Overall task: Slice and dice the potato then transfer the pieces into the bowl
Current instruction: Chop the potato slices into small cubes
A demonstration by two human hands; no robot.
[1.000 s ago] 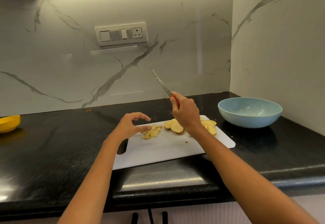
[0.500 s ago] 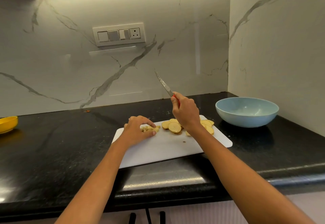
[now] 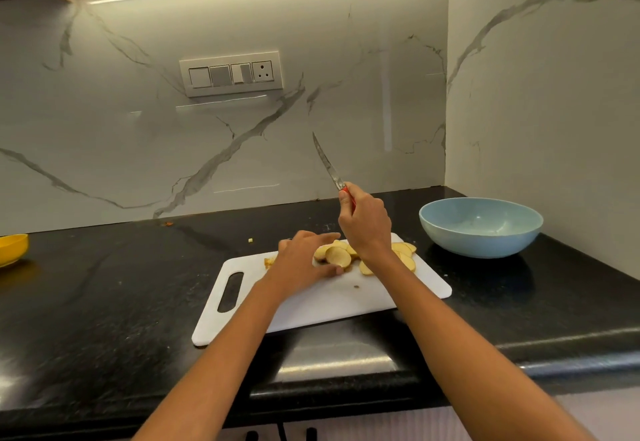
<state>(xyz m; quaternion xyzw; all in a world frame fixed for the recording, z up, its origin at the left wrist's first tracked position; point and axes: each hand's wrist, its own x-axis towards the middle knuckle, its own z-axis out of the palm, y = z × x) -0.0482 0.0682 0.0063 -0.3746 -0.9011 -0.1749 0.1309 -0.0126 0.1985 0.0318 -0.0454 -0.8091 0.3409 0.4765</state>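
Black stone counter against a marble-veined wall carries a white cutting board heaped with potato slices. A person's left hand, fingers stretched out fairly straight, reaches over the board to touch the nearest slices, with a few diced bits showing just behind it. Right hand grips a red-handled knife, blade raised and tilted up-left above the pile. Light blue bowl sits on the counter to the right of the board; a yellow dish rests at far left.
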